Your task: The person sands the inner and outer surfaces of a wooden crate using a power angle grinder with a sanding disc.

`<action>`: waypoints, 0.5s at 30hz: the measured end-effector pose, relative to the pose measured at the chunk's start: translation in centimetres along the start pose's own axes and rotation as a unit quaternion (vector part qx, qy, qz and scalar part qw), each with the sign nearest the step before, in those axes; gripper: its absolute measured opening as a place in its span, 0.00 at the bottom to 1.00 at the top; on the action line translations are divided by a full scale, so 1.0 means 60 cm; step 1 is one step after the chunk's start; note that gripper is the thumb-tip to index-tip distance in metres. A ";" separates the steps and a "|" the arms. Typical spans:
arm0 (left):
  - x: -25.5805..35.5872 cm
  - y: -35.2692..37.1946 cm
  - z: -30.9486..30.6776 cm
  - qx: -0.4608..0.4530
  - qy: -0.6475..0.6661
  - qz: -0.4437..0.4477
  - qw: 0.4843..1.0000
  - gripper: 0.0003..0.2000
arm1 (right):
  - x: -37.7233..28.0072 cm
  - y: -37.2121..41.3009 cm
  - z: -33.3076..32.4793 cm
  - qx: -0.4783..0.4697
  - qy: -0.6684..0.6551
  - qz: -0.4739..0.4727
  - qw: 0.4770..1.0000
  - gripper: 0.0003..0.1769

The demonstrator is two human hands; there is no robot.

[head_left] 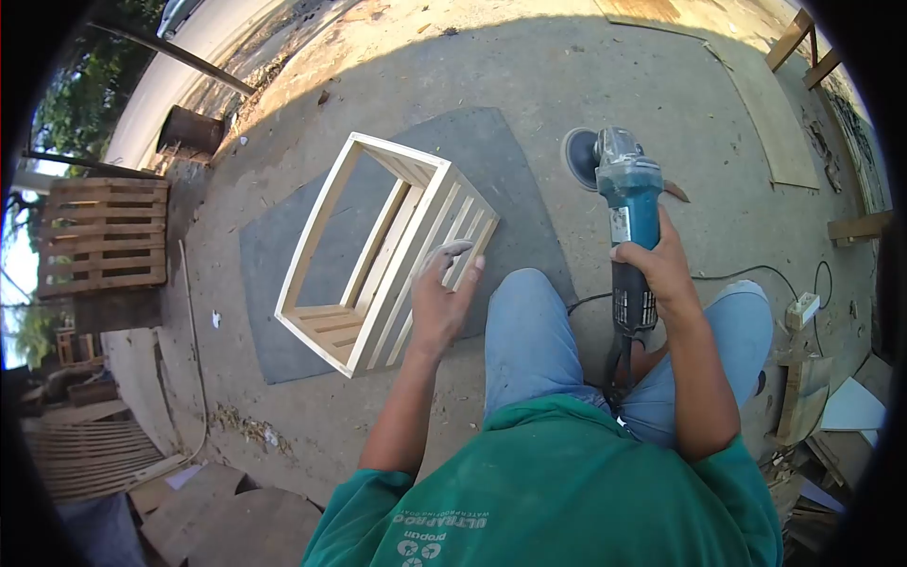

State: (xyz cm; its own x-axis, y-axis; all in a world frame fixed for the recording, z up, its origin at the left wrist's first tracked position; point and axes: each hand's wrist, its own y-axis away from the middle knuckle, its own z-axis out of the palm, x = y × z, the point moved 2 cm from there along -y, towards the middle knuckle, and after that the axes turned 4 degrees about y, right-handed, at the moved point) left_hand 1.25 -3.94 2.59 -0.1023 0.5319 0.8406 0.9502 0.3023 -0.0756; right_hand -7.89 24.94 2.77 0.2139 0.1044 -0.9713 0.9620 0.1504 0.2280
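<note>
A teal and black angle grinder (633, 203) with a round disc (579, 159) is held upright in my right hand (661, 260), whose fingers wrap round its body. My left hand (444, 298) is raised beside the slatted side of a pale wooden crate (316, 231), with its thumb and fingers apart. Dust whitens its fingertips, and no object shows in it. Whether it touches the slats I cannot tell. The crate rests tilted to the view on a dark grey mat (491, 142), its open side showing.
A cord runs from the grinder to a white power socket (803, 310) at the right. Wooden pallets (104, 231) and a rusty drum (191, 134) stand at the left. A plywood sheet (770, 123) and wood offcuts (803, 402) lie at the right.
</note>
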 end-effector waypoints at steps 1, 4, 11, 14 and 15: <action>-0.051 0.005 -0.039 0.094 -0.020 0.000 0.995 0.16 | -0.005 0.010 -0.008 0.020 -0.045 0.002 0.999 0.37; -0.148 0.060 -0.115 0.192 -0.190 -0.013 0.963 0.17 | -0.023 0.056 -0.059 0.052 -0.089 -0.002 0.995 0.33; -0.259 0.108 -0.118 0.077 -0.329 -0.192 0.921 0.37 | -0.025 0.073 -0.055 0.036 -0.165 -0.040 0.985 0.34; -0.253 0.100 -0.116 0.065 -0.327 -0.227 0.915 0.37 | -0.017 0.074 -0.055 0.025 -0.158 -0.020 0.987 0.35; -0.257 0.100 -0.114 0.079 -0.344 -0.212 0.911 0.37 | -0.018 0.077 -0.051 0.024 -0.157 -0.011 0.987 0.35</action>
State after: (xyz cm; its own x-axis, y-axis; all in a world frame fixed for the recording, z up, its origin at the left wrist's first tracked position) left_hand 10.56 -15.72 -7.18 -0.6621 0.6943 0.2820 0.7338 0.6771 0.0560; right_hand -4.21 28.54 5.07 0.2279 -0.2090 -0.9510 0.9723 0.1012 0.2108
